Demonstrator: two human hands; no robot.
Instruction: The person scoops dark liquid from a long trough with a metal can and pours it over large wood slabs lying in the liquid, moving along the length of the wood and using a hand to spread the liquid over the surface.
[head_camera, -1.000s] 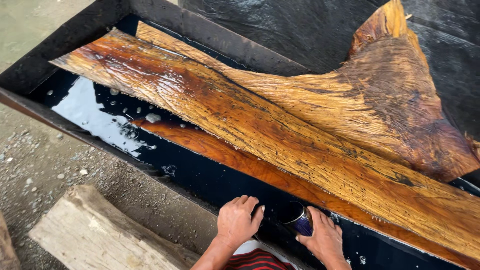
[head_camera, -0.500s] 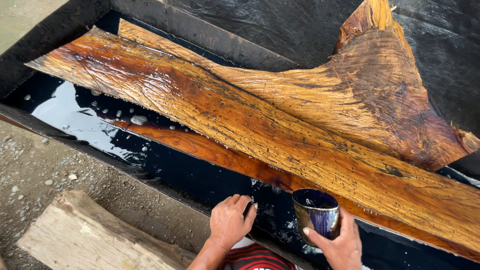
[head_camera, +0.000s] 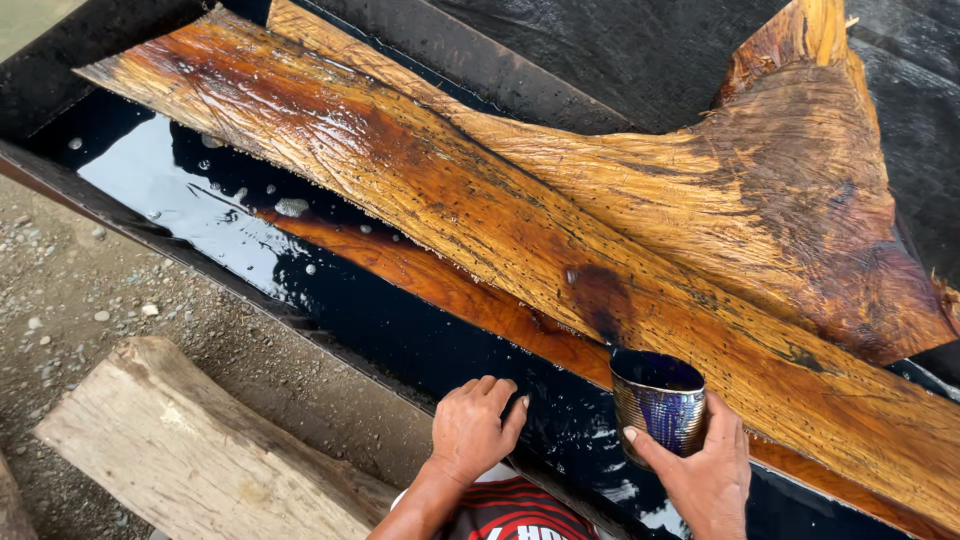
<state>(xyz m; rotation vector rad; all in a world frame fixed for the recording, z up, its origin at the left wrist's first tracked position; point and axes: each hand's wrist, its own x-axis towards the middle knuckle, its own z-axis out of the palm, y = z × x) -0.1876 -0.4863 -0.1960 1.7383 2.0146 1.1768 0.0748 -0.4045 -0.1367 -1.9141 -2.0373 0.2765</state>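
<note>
The right hand (head_camera: 705, 470) grips a metal can (head_camera: 660, 405) from the side and below, thumb across the near face and fingers wrapped round the far side. The can is held upright to slightly tilted, its open mouth upward, raised just above the dark liquid (head_camera: 400, 335) and directly in front of the lower edge of the long wooden slab (head_camera: 520, 230). The can's inside looks dark; how full it is cannot be told.

The left hand (head_camera: 475, 425) holds nothing. It lies palm down with fingers loosely spread on the near wall of the trough (head_camera: 300, 320), fingertips at or over the liquid's edge.

The trough is long, shallow and black-lined, running diagonally from upper left to lower right. Dark, glossy liquid fills it, with pale bubbles floating toward the left end. The slab lies lengthwise in the trough, orange-brown, wet and shining along its upper left part, with a darker patch just above the can. A second, broader piece of wood (head_camera: 800, 200) with a ragged edge lies behind it, overlapping the slab at the right and rising toward the top of the view.

Outside the trough, a pale rough timber block (head_camera: 200, 450) rests on gravel ground (head_camera: 80, 290). A red and black striped garment (head_camera: 510, 515) shows at the bottom edge between the forearms.
</note>
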